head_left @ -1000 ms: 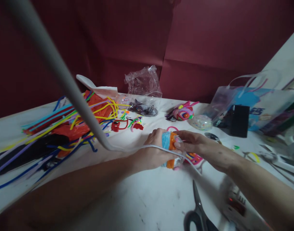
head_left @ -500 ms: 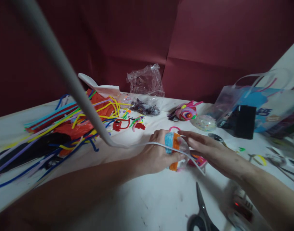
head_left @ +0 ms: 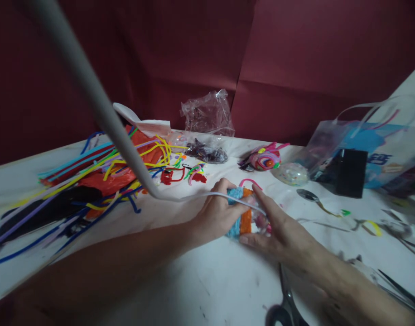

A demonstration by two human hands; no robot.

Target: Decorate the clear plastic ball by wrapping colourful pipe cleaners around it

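Observation:
Between my hands is a craft piece (head_left: 245, 222) banded in blue and orange, with a clear, rounded part towards the right. My left hand (head_left: 218, 210) is closed around its blue side. From the other side my right hand (head_left: 273, 217) grips it, thumb low on the orange band and fingers on the top right. A thin white cord (head_left: 207, 194) crosses in front of both hands. Just behind the piece a pink strip (head_left: 251, 182) curves up. Dark-handled scissors (head_left: 286, 296) lie near my right forearm, partly covered by it.
Bundled coloured pipe cleaners (head_left: 92, 174) spread over the left. A pink fish-like figure (head_left: 265, 158), a clear dome (head_left: 292, 174), a plastic bag (head_left: 209, 115) and a black box (head_left: 352, 173) stand at the back. A thick grey-white rod (head_left: 102, 108) slants across the upper left.
My right hand has come in from the right and now grasps the banded piece. The piece has turned, showing more blue. My right forearm now hides the red-lit device.

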